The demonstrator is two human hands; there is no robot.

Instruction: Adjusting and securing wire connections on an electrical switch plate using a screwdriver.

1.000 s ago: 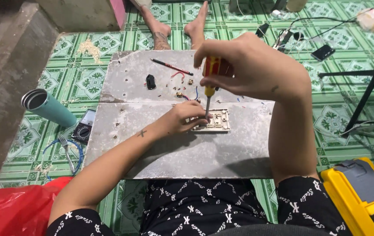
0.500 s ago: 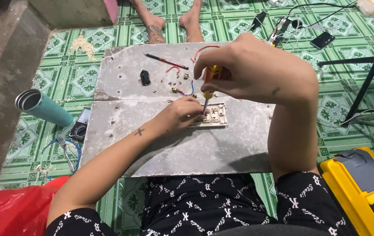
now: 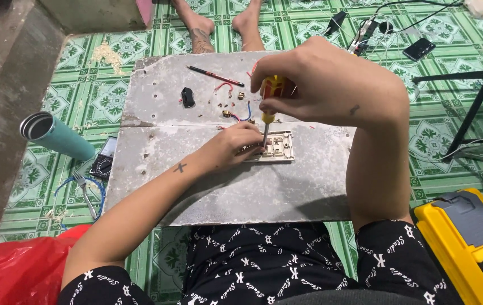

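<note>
The grey surface (image 3: 286, 192) carries all. The right hand (image 3: 332, 85) closes its fingers on the yellow screwdriver (image 3: 270, 96), upright for turning. Below its tip, the left hand (image 3: 233, 148) fingers pinch the beige switch plate (image 3: 278, 147) steady.

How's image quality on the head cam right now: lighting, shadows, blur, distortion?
Head view: even, soft light with no harsh glare; the right hand casts only a faint shadow on the grey board. The screwdriver, switch plate and left hand are sharp, with no motion blur. The wide lens bends the floor tiles slightly toward the edges.
</note>
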